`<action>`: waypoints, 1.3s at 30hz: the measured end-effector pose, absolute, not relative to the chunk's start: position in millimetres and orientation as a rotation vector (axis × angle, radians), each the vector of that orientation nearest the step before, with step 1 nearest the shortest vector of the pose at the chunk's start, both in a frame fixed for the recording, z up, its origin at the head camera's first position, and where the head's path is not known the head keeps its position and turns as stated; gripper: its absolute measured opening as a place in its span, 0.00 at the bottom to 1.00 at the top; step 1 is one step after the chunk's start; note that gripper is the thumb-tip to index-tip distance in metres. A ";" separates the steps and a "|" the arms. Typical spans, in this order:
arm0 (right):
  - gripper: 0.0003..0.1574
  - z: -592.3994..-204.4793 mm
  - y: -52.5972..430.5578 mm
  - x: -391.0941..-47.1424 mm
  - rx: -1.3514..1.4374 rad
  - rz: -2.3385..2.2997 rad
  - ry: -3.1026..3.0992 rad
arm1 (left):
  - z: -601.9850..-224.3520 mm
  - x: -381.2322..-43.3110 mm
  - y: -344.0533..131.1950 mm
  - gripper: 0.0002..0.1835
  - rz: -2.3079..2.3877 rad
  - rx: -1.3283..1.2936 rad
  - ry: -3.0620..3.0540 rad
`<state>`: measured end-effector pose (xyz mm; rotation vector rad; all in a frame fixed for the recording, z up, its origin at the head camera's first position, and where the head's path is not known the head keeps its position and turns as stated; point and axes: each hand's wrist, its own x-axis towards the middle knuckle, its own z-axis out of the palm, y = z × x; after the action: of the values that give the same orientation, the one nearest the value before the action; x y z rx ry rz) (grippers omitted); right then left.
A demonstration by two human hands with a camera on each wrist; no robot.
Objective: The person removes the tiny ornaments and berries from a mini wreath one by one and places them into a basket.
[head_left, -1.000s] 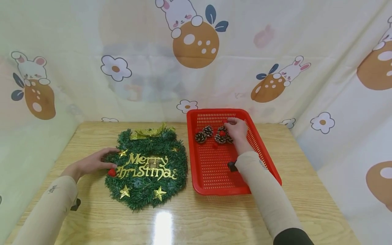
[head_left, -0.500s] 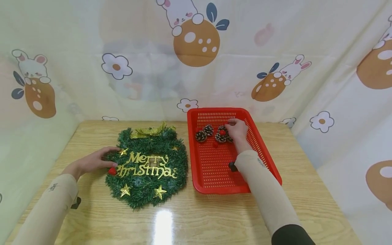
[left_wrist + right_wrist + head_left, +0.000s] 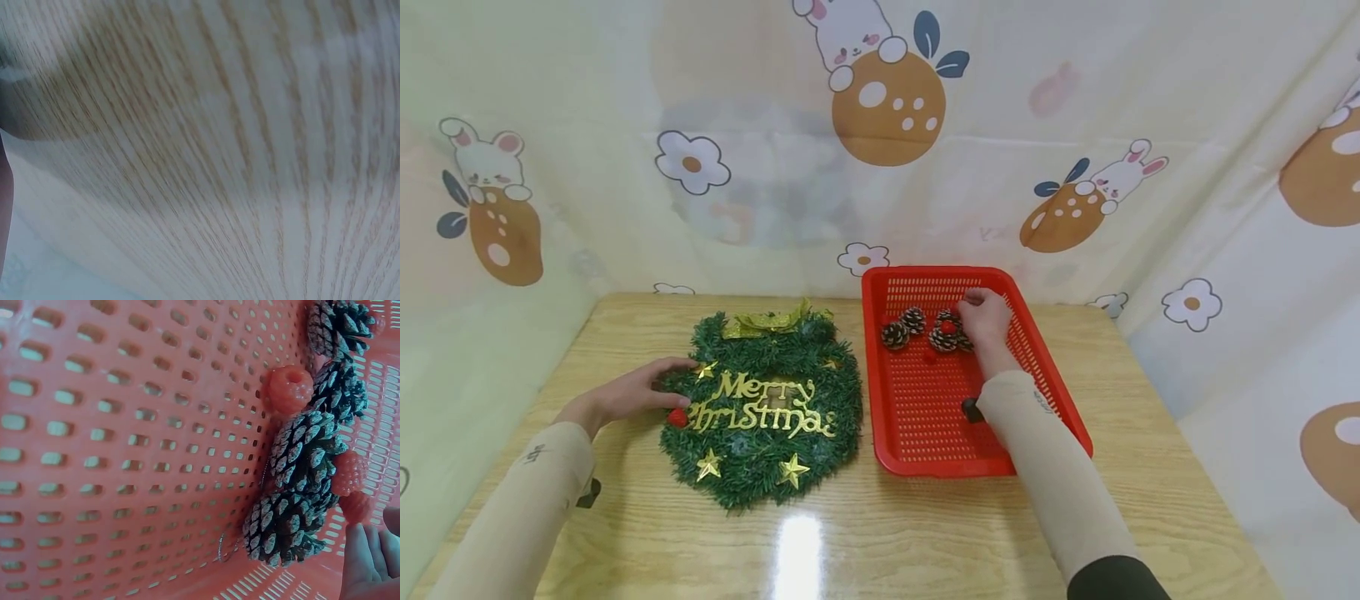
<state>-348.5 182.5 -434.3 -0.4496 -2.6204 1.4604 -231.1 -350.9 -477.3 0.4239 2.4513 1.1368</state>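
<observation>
A green wreath (image 3: 820,454) with gold "Merry Christmas" lettering (image 3: 767,408), gold stars and a gold bow lies on the table. My left hand (image 3: 628,390) rests at its left rim with fingers extended, partly hidden in the greenery; the thumb tip is close to a red raspberry ornament (image 3: 678,417). My right hand (image 3: 987,317) reaches into a red basket (image 3: 883,442) over pine cones (image 3: 306,450). In the right wrist view, straight fingertips touch a raspberry ornament (image 3: 356,507) beside the cones, with the thumb apart from it.
More raspberry ornaments (image 3: 290,389) lie among the several pine cones at the basket's far end. A patterned curtain (image 3: 760,208) hangs behind the wooden table (image 3: 880,533). The left wrist view shows mainly the tabletop (image 3: 219,156).
Both hands keep almost the same place at the wreath and in the basket. Everything sits slightly shifted in the head view, and less red shows beside the right fingertips.
</observation>
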 end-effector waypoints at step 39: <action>0.31 -344.9 68.4 -291.7 0.174 1.792 -2.493 | -473.7 -230.1 -348.5 0.37 1.176 0.461 2.440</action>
<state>-291.7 68.4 -344.9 0.1744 -2.4934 1.7919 -230.1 -348.5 -473.7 0.4611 2.4404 1.1760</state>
